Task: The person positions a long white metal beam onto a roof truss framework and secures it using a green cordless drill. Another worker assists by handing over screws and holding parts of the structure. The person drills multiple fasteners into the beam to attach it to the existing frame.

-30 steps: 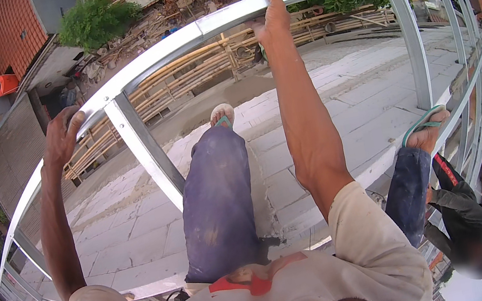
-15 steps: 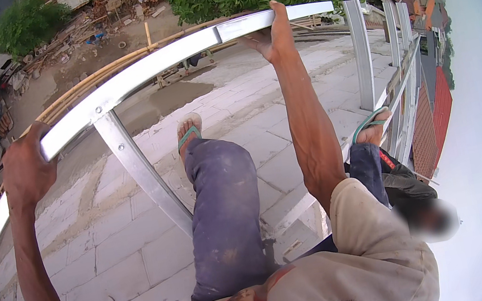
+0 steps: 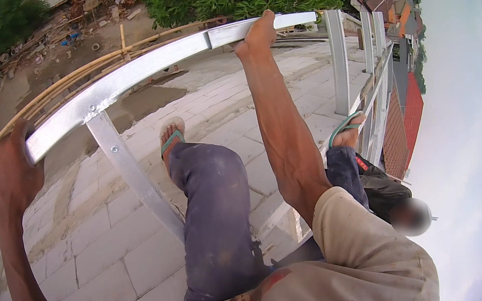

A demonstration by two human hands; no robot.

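Shifted leftward in view since the earlier frame, the metal rail (image 3: 143,69) lies crosswise beyond the bent leg (image 3: 215,216), long axis left-to-right, left hand (image 3: 13,170) curled round its left stretch, right hand (image 3: 258,35) closed over it nearer the free right end, both grips partly hidden.

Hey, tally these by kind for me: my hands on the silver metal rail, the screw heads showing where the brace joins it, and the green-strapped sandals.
Hands on the metal rail, left hand and right hand: 2
Screw heads: 2
Green-strapped sandals: 2
Total: 6
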